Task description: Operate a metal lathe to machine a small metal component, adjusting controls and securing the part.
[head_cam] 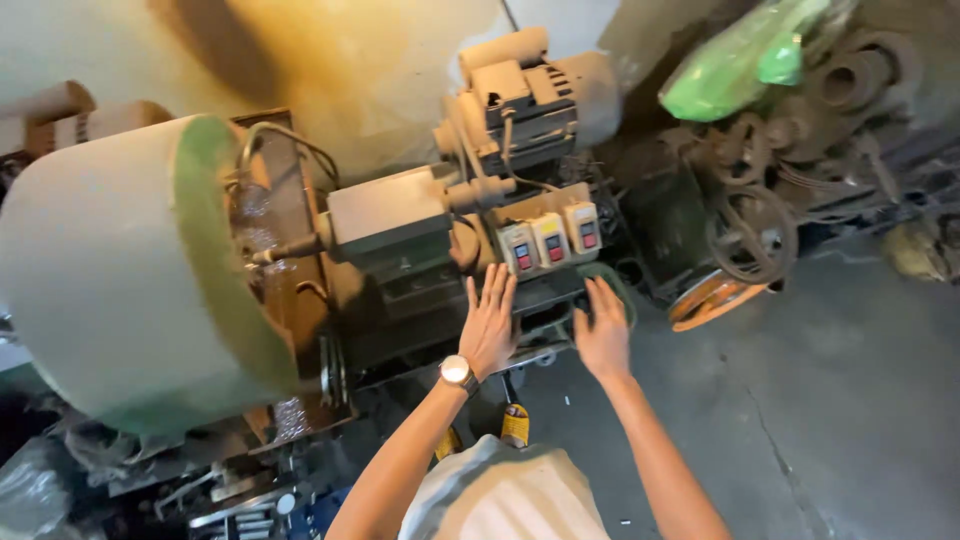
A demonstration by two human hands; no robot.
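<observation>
Three switch boxes (551, 240) sit in a row running left to right on the machine, just beyond both hands. Left hand (489, 325) lies nearer, directly below them; right hand (603, 335) is right of them. Each grip is spread flat, holding nothing.

Both arms reach forward, left hand (489, 325) (watch on its wrist) and right hand (603, 335) flat, fingers spread.

Green plastic sheet (745, 60), rusty pulleys (752, 235), pale drum (110, 270).
</observation>
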